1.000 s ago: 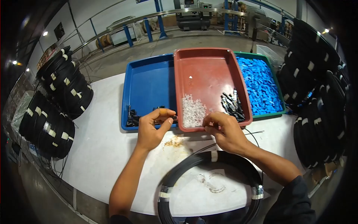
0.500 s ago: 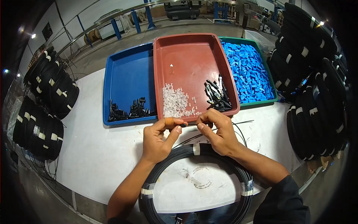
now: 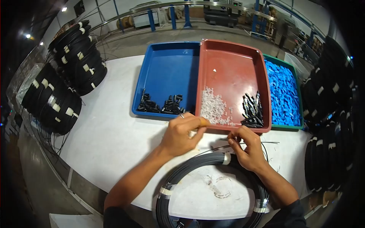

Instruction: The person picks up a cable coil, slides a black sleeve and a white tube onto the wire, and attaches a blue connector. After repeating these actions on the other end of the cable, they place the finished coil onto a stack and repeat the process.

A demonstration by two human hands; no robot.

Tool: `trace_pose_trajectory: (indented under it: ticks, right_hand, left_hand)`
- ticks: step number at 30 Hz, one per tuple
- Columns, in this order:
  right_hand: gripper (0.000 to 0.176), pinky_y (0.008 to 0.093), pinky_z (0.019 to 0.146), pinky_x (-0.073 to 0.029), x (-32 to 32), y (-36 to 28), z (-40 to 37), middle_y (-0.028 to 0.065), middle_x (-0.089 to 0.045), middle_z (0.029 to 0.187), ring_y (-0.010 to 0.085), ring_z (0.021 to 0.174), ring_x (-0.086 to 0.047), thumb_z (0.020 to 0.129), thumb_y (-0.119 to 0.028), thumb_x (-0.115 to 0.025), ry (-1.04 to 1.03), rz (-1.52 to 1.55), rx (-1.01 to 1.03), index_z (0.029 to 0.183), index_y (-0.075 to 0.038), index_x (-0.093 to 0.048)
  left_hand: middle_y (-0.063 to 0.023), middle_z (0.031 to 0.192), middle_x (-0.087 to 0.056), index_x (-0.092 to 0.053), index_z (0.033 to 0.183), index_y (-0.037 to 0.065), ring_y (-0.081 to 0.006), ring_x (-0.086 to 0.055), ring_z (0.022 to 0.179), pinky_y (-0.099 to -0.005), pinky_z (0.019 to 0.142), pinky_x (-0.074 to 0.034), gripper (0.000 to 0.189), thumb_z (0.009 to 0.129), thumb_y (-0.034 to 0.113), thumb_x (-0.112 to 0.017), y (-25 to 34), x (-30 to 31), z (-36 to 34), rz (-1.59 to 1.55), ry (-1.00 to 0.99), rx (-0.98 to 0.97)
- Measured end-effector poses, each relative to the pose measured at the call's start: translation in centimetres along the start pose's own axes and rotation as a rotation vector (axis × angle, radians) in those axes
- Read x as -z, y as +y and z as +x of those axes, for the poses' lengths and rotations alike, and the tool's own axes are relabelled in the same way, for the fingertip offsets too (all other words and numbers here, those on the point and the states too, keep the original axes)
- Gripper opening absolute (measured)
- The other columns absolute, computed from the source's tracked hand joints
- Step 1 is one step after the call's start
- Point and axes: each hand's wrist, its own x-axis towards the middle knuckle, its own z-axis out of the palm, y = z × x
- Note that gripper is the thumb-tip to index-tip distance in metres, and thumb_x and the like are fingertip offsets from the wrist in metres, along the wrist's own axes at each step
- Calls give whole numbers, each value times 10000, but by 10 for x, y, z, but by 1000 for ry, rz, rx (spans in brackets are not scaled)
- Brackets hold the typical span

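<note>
The left hand (image 3: pixel 182 133) is hovering just in front of the red tray (image 3: pixel 232 76), at its near rim, with thumb and fingers pinching narrowly together; whatever is lying between the fingertips is too small to make out. The right hand (image 3: pixel 249 150) is sitting a little further out from the same near rim, under the tray's right half, with its fingertips closing on a cable strand (image 3: pixel 215 148). That thin black strand is running across the white table (image 3: pixel 114 133) in front of the red tray, between the two hands and toward the left one.

The strand's cable coil (image 3: pixel 201 159), black and bound with white tape, is lying flat on the table on the near side of the red tray, just beyond both hands and touching the heel of the right one.

Inside the red tray, white pieces (image 3: pixel 215 108) are lying at the near middle, just past the left hand's fingertips, and black pieces (image 3: pixel 251 112) are lying in the near right corner, just past the right hand. A blue tray (image 3: pixel 167 68) is butting against the red tray's left side, with small black parts (image 3: pixel 161 106) along its near edge. A green tray (image 3: pixel 300 114) of blue pieces (image 3: pixel 283 95) is sitting against the right side. Stacked coils (image 3: pixel 64 83) are standing well left of the red tray, and further coils (image 3: pixel 330 114) well to its right.
</note>
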Motion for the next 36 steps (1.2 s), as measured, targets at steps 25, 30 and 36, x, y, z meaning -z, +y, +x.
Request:
trace_pose_trajectory:
  ticks: [25,30,36]
  right_hand:
    - [149,329,695,-518,-4,-15,10,129,-655,862,253,778,-664,816,92,-675,-102,-190,-108,945,17,-672]
    - [161,327,690,-534,-6,-13,9,123,-663,881,243,772,-669,799,107,-700,-105,-182,-78,935,20,-695]
    - [172,325,691,-535,-6,-9,7,121,-667,884,237,768,-670,793,105,-710,-112,-159,-94,942,20,-713]
  left_hand:
    - [-56,960,-750,-793,952,86,-242,-615,940,-384,927,-459,143,814,57,-768,-129,154,9,566,-365,239]
    - [-43,961,-744,-812,975,106,-222,-605,958,-372,916,-452,162,815,100,-786,-142,143,1,620,-335,177]
    - [-19,997,-721,-820,999,123,-207,-582,995,-345,925,-441,205,793,119,-812,-143,141,5,672,-367,152]
